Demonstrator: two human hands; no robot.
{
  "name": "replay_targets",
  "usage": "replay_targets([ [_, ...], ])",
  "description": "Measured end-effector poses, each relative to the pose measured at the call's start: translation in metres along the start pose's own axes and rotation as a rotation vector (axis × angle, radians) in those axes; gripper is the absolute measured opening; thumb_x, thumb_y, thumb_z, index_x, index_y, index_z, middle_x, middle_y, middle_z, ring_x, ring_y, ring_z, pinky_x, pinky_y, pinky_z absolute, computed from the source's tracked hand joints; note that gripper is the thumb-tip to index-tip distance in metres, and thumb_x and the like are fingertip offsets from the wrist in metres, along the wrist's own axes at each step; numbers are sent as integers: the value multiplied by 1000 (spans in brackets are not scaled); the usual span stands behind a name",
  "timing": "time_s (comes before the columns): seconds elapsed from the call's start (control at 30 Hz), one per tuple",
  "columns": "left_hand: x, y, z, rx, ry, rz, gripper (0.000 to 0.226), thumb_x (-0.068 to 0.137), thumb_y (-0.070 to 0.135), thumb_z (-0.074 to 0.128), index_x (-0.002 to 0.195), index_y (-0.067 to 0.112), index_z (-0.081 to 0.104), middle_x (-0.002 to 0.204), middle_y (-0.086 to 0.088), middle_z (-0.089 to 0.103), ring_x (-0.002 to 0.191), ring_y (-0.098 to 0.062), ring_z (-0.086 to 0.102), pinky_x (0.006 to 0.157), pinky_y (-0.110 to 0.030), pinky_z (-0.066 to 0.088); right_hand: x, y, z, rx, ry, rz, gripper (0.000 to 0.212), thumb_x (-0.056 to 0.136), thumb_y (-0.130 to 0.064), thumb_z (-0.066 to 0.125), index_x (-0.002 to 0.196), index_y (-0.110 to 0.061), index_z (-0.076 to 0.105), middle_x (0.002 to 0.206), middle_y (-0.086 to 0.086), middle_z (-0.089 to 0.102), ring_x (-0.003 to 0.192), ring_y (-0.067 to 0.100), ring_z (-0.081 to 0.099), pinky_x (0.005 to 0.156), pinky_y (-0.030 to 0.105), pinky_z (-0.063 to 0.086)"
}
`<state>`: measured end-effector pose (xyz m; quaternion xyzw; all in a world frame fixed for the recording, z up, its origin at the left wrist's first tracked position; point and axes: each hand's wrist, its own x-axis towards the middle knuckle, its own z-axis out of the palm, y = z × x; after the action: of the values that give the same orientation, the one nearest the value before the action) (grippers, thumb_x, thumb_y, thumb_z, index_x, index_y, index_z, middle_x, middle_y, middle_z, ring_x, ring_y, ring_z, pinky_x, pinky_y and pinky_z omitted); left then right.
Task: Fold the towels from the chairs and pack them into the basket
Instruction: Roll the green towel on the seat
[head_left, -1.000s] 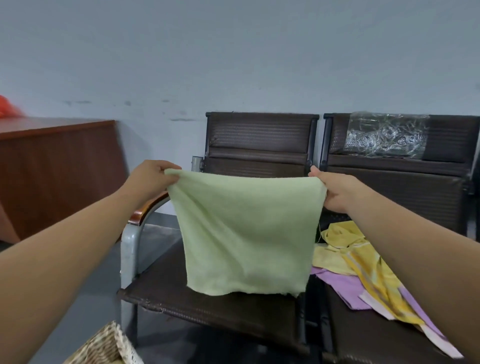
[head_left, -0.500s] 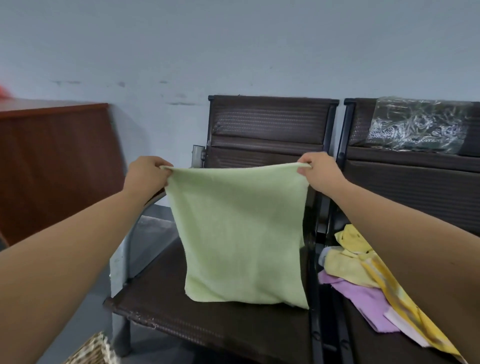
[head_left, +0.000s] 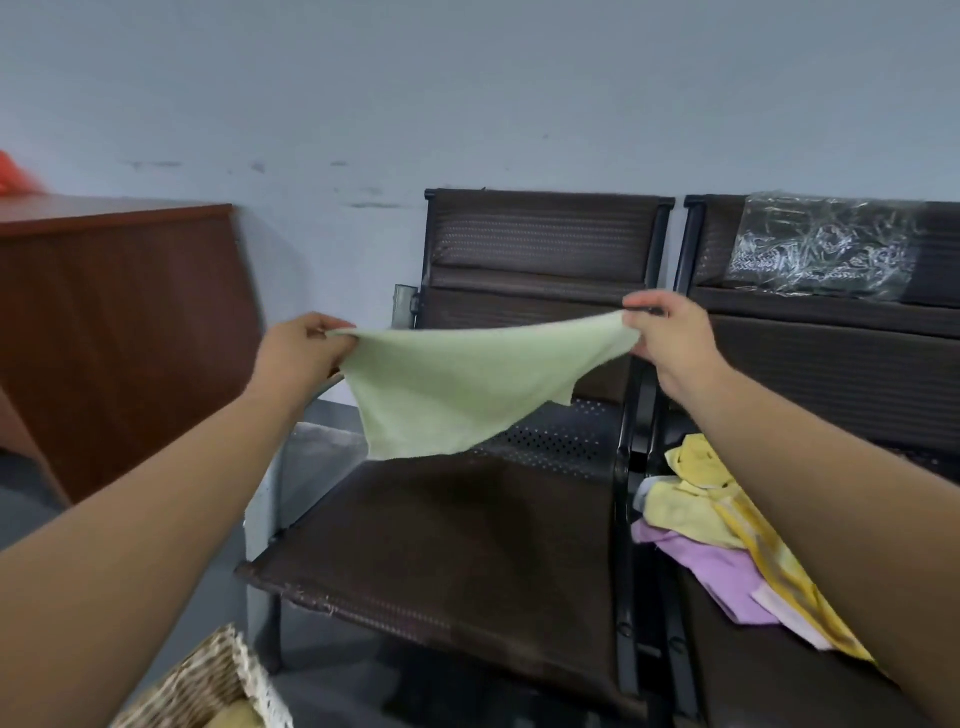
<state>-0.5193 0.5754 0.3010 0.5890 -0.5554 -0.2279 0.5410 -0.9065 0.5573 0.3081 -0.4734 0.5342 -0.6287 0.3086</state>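
— Blue-grey wall (head_left: 467, 104) behind, dark perforated chairs in front: what is being held?
— A light green towel (head_left: 457, 384) is pinched at its two upper corners, one by the left hand (head_left: 301, 353), the other by the right hand (head_left: 670, 338), with fingers and thumb closed on the cloth. It is stretched between them in the air, its lower edge billowed above the seat of the left chair (head_left: 441, 545).
— And beyond the grip?
— On the right chair (head_left: 831, 364) a heap is pictured: a yellow towel (head_left: 685, 504), a purple towel (head_left: 711, 566) beneath it, and a yellow striped towel (head_left: 779, 571) partly hidden by the right forearm. Crinkled clear plastic (head_left: 821, 249) is draped over that chair's backrest. A wicker basket (head_left: 208, 680) is seen at bottom left, near the left chair, with something yellowish inside. A reddish wooden desk (head_left: 114, 338) is set against the wall at left.
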Motion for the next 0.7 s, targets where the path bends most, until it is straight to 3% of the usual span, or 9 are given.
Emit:
replay_targets([
  [0.07, -28, -26, -2, 146, -142, -62, 11, 83, 12, 73, 91, 19, 75, 83, -7, 70, 71, -19, 62, 71, -34, 54, -27, 38, -9, -104, -60, 101, 22, 89, -1, 66, 82, -21, 74, 96, 6, 70, 101, 32, 66, 88, 46, 57],
  [0.23, -96, -96, -4, 498, -457, -146, 14, 83, 17, 78, 80, 30, 73, 84, 3, 73, 86, -16, 67, 73, -25, 47, -105, 120, -36, -449, -215, 271, 20, 83, -7, 75, 67, -19, 77, 80, 9, 74, 91, 30, 69, 75, 36, 54],
  [0.3, -113, -112, -3, 617, -539, -150, 10, 83, 22, 79, 85, 30, 74, 86, 7, 71, 78, -7, 63, 67, -20, 43, -125, 134, -43, -605, -407, 299, 5, 80, -14, 82, 75, -15, 78, 81, 5, 74, 87, 23, 69, 78, 36, 56],
  [0.4, -125, -119, -6, 722, -630, -116, 11, 84, 26, 78, 95, 26, 77, 82, 12, 64, 70, -2, 56, 57, -14, 38, -138, 137, -45, -919, -640, 217, 17, 80, -15, 81, 95, -15, 73, 82, -12, 65, 81, 9, 61, 68, 19, 46],
  [0.57, -128, -131, -18, 741, -628, -141, 13, 81, 30, 81, 93, 26, 78, 84, 14, 70, 83, -4, 64, 71, -17, 45, -143, 143, -46, -958, -571, 140, 6, 84, -12, 75, 88, -17, 73, 72, -9, 63, 70, 9, 57, 54, 17, 39],
  [0.7, -127, -137, -17, 689, -616, -119, 13, 82, 29, 80, 93, 23, 79, 77, 18, 68, 77, -1, 65, 67, -16, 46, -145, 146, -50, -891, -472, 120, 3, 86, -14, 74, 83, -16, 74, 68, -5, 63, 64, 9, 53, 53, 21, 37],
])
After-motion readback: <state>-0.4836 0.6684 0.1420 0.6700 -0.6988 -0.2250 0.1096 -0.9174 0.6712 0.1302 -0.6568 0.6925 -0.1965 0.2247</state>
